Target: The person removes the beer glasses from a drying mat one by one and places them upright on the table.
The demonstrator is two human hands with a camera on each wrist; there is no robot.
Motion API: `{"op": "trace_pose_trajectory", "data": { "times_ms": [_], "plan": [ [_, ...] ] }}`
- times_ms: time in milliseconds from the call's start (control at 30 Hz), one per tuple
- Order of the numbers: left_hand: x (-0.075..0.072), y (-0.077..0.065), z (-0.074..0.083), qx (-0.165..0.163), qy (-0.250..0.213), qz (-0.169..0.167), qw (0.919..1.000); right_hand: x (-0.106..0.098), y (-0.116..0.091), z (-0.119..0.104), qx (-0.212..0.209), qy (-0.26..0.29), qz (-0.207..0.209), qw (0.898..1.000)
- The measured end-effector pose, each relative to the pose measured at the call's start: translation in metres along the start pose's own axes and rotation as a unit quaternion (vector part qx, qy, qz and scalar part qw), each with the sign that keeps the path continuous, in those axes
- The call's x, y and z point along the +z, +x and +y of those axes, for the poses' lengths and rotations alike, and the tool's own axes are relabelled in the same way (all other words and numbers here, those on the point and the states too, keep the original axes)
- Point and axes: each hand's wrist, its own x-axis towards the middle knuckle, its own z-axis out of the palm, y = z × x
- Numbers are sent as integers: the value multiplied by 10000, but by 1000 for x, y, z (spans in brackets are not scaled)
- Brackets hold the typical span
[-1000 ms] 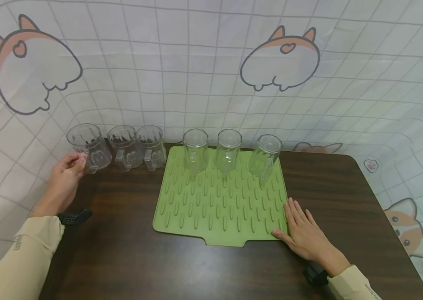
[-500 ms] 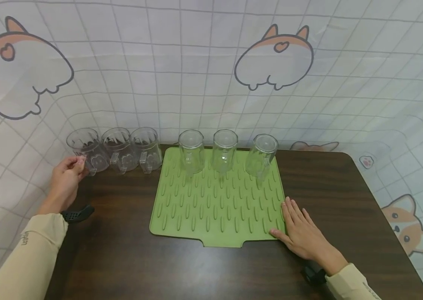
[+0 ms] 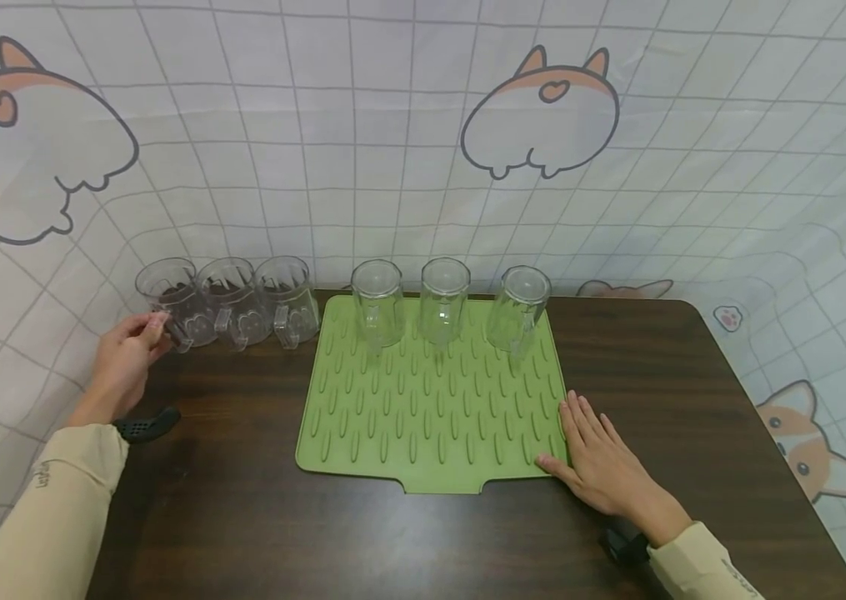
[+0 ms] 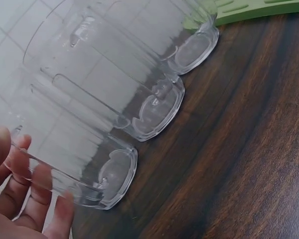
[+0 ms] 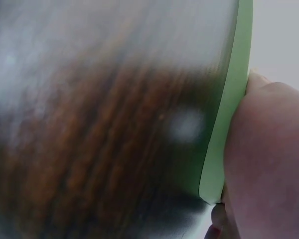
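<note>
At the left end of the row of clear glass mugs, my left hand point(image 3: 122, 362) pinches the handle of the leftmost mug point(image 3: 192, 315) between thumb and fingers. That mug stands upright on the table, its base point(image 4: 114, 181) on the wood in the left wrist view. Close to its right are a second upright mug point(image 3: 246, 312) and a third upright mug point(image 3: 295, 308). My right hand point(image 3: 606, 458) lies flat with straight fingers over the right edge of a green ridged mat point(image 3: 423, 417). The right wrist view shows that hand against the mat's edge point(image 5: 229, 109).
Along the mat's back edge stand three more glass mugs, a left one point(image 3: 379, 304), a middle one point(image 3: 445, 304) and a right one point(image 3: 518, 312), seemingly upside down. A white cloth wall point(image 3: 392, 167) rises behind the dark wooden table point(image 3: 280, 533) and at both sides.
The leftmost mug has shifted slightly right with my left hand, narrowing the gap to its neighbour. My right hand stays on the mat. The head view has turned a little to the right.
</note>
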Motion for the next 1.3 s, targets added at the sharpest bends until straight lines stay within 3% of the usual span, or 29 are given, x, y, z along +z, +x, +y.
{"op": "trace_pose_trajectory", "data": {
  "times_ms": [67,133,267,300,333,500,733,967,1300],
  "plan": [
    [-1,-1,3,-68,279,49,9996,-1,0,0,-6,2,-8,10000],
    [-1,-3,6,-163,1017,214,9945,-1,0,0,-12,10,-12,10000],
    [2,-6,10,-425,2420,585,9676,-1,0,0,-12,58,-34,10000],
    [2,-6,11,-476,2684,698,9596,-1,0,0,-15,67,-39,10000],
    [3,-6,12,-497,2753,809,9567,-1,0,1,-15,75,-38,10000],
    [3,-8,17,-403,2750,1252,9524,1,0,1,-43,69,-25,10000],
    [8,-12,30,-266,2409,1503,9585,0,0,2,-37,113,-38,9999],
    [20,-17,49,-38,2193,1610,9623,0,0,2,-73,146,-31,9999],
    [45,-25,67,352,2067,1390,9678,-1,0,1,-90,138,8,9999]
  ]
}}
